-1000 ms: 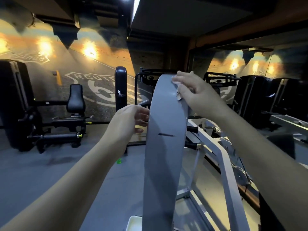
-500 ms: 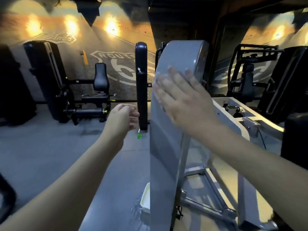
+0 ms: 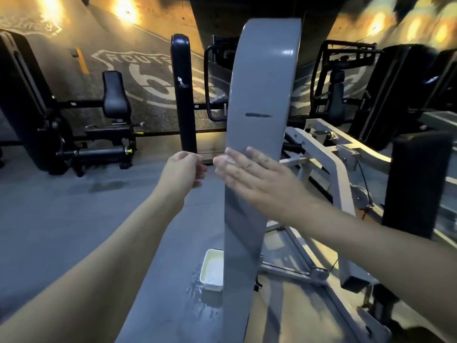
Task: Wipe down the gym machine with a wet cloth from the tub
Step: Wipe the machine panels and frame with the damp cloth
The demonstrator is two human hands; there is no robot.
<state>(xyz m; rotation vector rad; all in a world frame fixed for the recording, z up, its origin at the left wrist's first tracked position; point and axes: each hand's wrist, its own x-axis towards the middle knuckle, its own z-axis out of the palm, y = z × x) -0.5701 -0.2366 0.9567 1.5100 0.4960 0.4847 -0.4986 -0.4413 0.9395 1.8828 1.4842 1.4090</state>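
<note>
A grey floor [image 3: 74,219] runs underfoot, smooth and matte, with a wet patch [image 3: 197,293] glinting beside a shallow cream tub [image 3: 213,270] that sits on the floor against the foot of the machine. The tub holds pale, cloudy water. The machine's grey panel [image 3: 259,100] rises from there as a tall, curved, glossy slab with a dark streak across its face. The right hand [image 3: 257,177] lies flat against the panel's lower left edge, fingers spread, pressing a small white cloth [image 3: 226,160] that barely peeks out near the fingertips. The left hand [image 3: 181,170] hovers just beside it, loosely curled, holding nothing. Behind stand a pale metal frame [image 3: 341,169], black padded machines [image 3: 116,95] and a wall mural [image 3: 148,70] lit by warm lamps.
</note>
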